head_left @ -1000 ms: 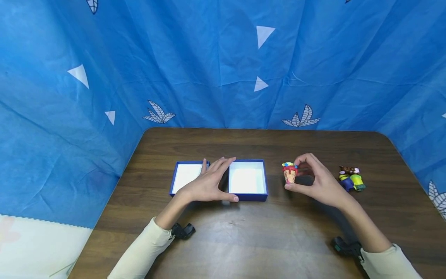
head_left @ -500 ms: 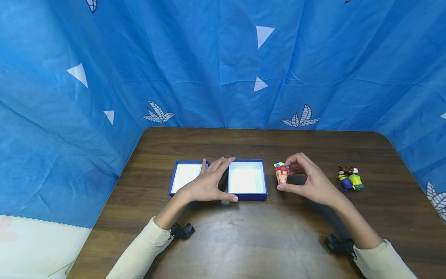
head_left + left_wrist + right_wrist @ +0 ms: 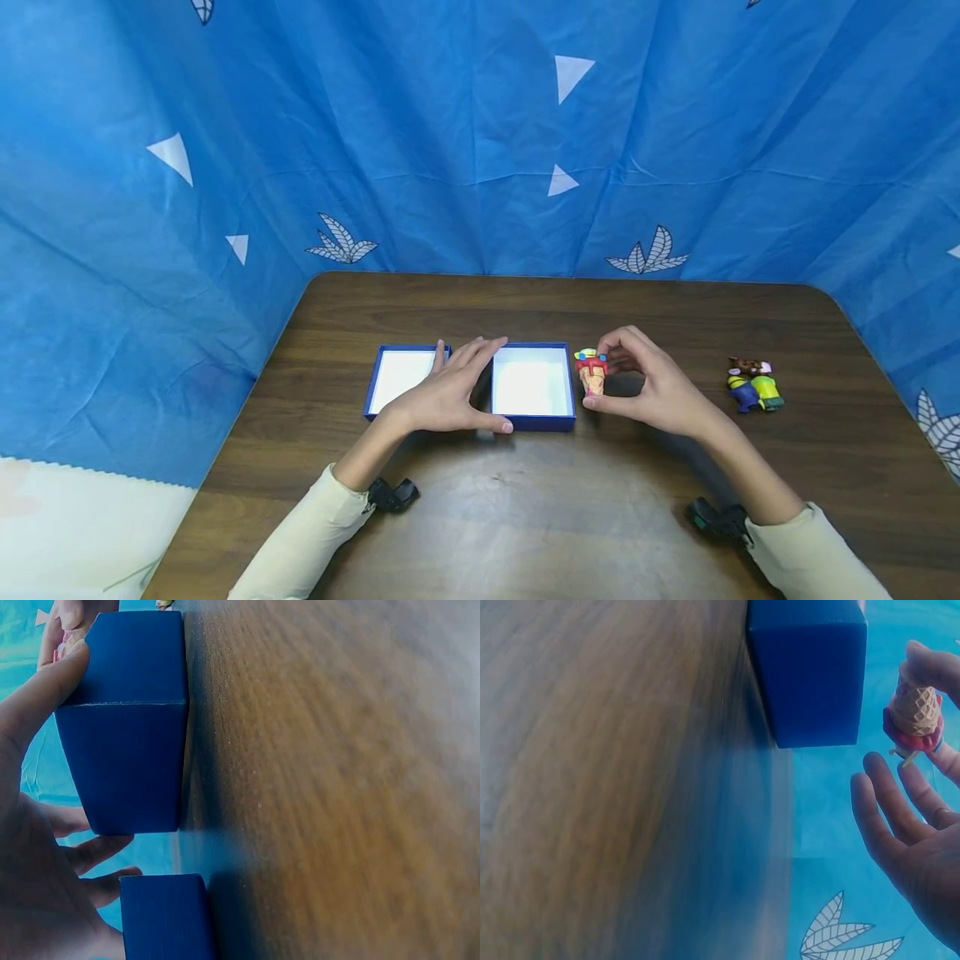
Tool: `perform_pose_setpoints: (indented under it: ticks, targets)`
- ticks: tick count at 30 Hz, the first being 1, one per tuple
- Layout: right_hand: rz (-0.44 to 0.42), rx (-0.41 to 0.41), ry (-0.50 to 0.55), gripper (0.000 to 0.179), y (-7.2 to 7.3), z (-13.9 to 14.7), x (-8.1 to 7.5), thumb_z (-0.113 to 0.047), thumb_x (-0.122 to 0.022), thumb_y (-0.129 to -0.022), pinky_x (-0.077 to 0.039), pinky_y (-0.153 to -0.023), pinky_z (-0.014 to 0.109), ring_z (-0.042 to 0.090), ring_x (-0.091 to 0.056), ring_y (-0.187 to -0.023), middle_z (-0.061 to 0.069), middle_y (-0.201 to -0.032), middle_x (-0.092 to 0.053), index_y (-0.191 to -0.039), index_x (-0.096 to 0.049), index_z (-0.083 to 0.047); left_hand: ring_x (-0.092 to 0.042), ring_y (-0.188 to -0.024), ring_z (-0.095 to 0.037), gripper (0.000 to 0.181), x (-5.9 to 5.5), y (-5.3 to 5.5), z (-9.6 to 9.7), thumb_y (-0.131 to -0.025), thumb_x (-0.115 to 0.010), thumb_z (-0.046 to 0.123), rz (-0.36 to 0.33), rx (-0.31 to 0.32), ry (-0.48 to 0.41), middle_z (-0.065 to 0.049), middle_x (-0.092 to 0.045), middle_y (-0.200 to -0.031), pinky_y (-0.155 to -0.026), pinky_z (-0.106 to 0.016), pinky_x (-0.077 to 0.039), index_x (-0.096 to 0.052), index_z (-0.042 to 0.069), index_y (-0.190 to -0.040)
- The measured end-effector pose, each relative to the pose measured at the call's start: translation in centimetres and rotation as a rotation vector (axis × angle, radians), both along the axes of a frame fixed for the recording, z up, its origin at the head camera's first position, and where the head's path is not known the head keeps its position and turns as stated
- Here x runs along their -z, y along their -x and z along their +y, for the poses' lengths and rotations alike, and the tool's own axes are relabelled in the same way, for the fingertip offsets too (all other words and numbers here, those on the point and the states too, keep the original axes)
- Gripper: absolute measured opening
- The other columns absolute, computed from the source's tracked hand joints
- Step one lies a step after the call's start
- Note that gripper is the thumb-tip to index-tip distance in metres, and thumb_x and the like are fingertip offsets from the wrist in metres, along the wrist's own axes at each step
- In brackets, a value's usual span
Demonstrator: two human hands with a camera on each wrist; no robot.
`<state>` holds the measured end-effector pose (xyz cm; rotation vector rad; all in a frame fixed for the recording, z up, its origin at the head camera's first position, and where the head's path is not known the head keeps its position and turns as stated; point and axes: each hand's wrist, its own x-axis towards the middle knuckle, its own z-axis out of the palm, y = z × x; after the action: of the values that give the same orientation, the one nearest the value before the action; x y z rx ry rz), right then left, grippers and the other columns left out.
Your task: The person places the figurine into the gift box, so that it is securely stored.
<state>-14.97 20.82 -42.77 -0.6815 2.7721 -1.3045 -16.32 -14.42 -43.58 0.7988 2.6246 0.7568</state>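
Observation:
A square blue box (image 3: pixel 534 424) with a white inside lies uncovered on the table. My left hand (image 3: pixel 442 398) holds it at its left side, thumb at the near corner and index finger at the far corner. In the left wrist view the thumb overlaps the box's upper edge (image 3: pixel 127 765). Just right of the box, my right hand (image 3: pixel 652 385) pinches a small toy ice cream cone (image 3: pixel 592 379) between thumb and fingers. The cone has a waffle pattern and a red top with blue and yellow bits; the right wrist view shows it raised beside the box (image 3: pixel 810 682).
A shallower blue-rimmed lid (image 3: pixel 396 375), white inside, lies left of the box, partly behind my left hand. Several small figures, one with a yellow-green body (image 3: pixel 767 390), lie together at the right. A blue curtain (image 3: pixel 480 125) hangs behind the wooden table (image 3: pixel 510 517).
My right hand has moved left with the toy ice cream cone, bringing it close to the box's right side. The left hand and the box have stayed in place.

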Motion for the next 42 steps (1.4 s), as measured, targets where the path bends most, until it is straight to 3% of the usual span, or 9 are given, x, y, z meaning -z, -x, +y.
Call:
perform_pose_setpoints:
  ticks: [18, 28, 35, 42]
  targets:
    - [0.057, -0.064, -0.028, 0.063, 1.1, -2.4, -0.5, -0.039, -0.098, -0.078, -0.061, -0.101, 0.053, 0.013, -0.063, -0.114, -0.006, -0.122, -0.063, -0.126, -0.061, -0.022, -0.013, -0.171, -0.035, 0.124, 0.0, 0.3, 0.2, -0.082, -0.083, 0.071, 0.014, -0.005, 0.011, -0.01, -0.021, -0.181, -0.13, -0.075, 0.013, -0.01, 0.032, -0.175]
    - [0.031, -0.081, -0.059, 0.068, 1.4, -4.2, -0.7, -0.046, -0.097, -0.077, -0.055, -0.108, 0.063, 0.031, -0.059, -0.126, -0.001, -0.13, -0.062, -0.128, -0.059, -0.023, -0.013, -0.171, -0.036, 0.124, 0.0, 0.2, 0.3, -0.082, -0.083, 0.071, -0.005, -0.011, 0.013, -0.011, -0.021, -0.181, -0.13, -0.076, 0.013, -0.011, 0.031, -0.175]
    - [0.024, -0.076, -0.107, 0.07, 1.6, -4.8, -0.8, -0.049, -0.097, -0.076, -0.052, -0.11, 0.065, 0.032, -0.057, -0.13, -0.001, -0.13, -0.063, -0.128, -0.06, -0.023, -0.013, -0.171, -0.036, 0.123, 0.0, 0.3, 0.4, -0.082, -0.083, 0.072, 0.0, -0.008, 0.014, -0.01, -0.021, -0.181, -0.13, -0.076, 0.013, -0.014, 0.028, -0.174]
    - [0.072, -0.1, -0.143, 0.066, 2.0, -5.6, -0.8, -0.053, -0.096, -0.076, -0.035, -0.116, 0.063, 0.025, -0.054, -0.127, -0.004, -0.127, -0.067, -0.125, -0.061, -0.025, -0.013, -0.171, -0.038, 0.123, 0.0, 0.3, 0.3, -0.082, -0.083, 0.071, -0.012, -0.012, 0.014, -0.013, -0.021, -0.181, -0.13, -0.076, 0.013, -0.014, 0.027, -0.174]
